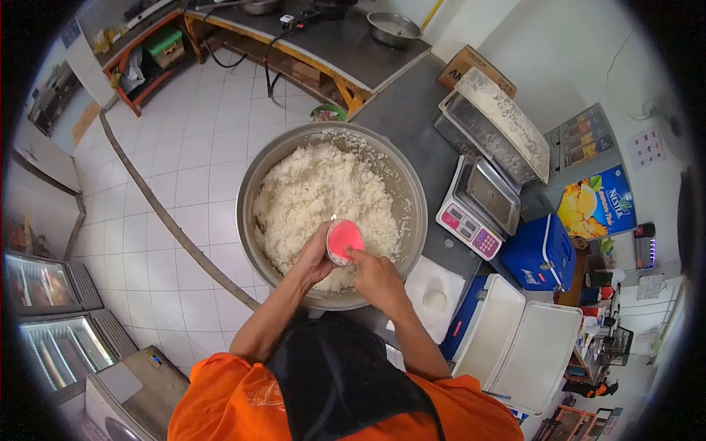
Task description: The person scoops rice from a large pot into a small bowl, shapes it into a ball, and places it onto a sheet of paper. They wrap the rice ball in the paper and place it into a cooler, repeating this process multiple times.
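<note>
A wide metal basin (245, 218) holds a large mound of cooked white rice (323, 184), with loose grains stuck to its inner wall. Over the near part of the rice is a small round pink bowl (344, 237) with a pale rim. My left hand (316, 257) is wrapped around its left side. On its lower right, my right hand (373, 275) grips the edge, fingers bent, one digit against the pink surface. Whether the bowl has rice beneath it is hidden.
Right of the basin are a digital scale (471, 220), a rice-smeared metal container (507, 121), a blue cooler (540, 253) and an open white-lined cooler (493, 323). A white cloth (435, 298) lies nearer. A hose (173, 220) crosses the tiled floor at left.
</note>
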{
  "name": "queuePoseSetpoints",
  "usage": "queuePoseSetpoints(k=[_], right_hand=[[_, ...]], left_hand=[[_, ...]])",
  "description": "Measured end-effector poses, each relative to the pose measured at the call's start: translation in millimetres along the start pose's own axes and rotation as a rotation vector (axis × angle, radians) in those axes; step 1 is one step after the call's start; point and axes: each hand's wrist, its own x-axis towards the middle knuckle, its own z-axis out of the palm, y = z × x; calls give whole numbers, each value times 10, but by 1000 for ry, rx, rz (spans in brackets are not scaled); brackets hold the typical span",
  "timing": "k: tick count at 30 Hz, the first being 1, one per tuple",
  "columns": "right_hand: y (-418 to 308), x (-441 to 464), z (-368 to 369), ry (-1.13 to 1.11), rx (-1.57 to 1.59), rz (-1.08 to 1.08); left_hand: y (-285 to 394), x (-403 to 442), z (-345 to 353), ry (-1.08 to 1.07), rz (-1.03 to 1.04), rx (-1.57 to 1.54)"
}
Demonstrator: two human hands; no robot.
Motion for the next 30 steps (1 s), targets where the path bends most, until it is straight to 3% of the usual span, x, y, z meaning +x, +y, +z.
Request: queuePoseSetpoints(k=[3,5,7,9,11,13,14,17,18,21,22,23,25,26,28,29,30], right_hand=[[57,-19,-274,-39,84,-31],[14,-146,-227,65,102,-1],[-6,-199,-96,157,120,23],[-52,-154,198,125,-46,116],[-27,-23,107,89,-99,172],[133,-23,-107,-26,168,-8],[153,-1,-219,26,234,-11],[139,133,-29,14,139,-57],[136,167,-132,-136,112,-32],[295,204,-299,-129,337,-26],[216,209,-445,-211,272,142],[281,189,-414,-215,270,137],[382,85,-278,-155,-48,49],[363,41,-233,-150,-43,63],[51,-122,-176,123,163,-191],[-90,-243,-120,144,167,-142],[-227,-377,-65,173,376,-156]], left_hand=[[3,-17,-3,11,-73,-30],[153,-12,73,5,120,-97],[113,73,-14,7,121,-137],[98,35,-45,1,99,-157],[115,-136,84,141,0,-39],[108,-202,31,127,-8,-24],[142,-197,13,107,9,-21],[204,-130,-81,67,8,13],[238,-168,-85,72,18,11],[458,-374,-86,145,33,11],[534,-425,-92,119,105,-40],[599,-484,-91,91,177,-92],[703,-699,60,89,183,-84],[725,-847,211,109,169,-76],[665,-1119,547,124,107,-56],[579,-1252,718,126,123,70],[453,-1309,818,112,137,197]])
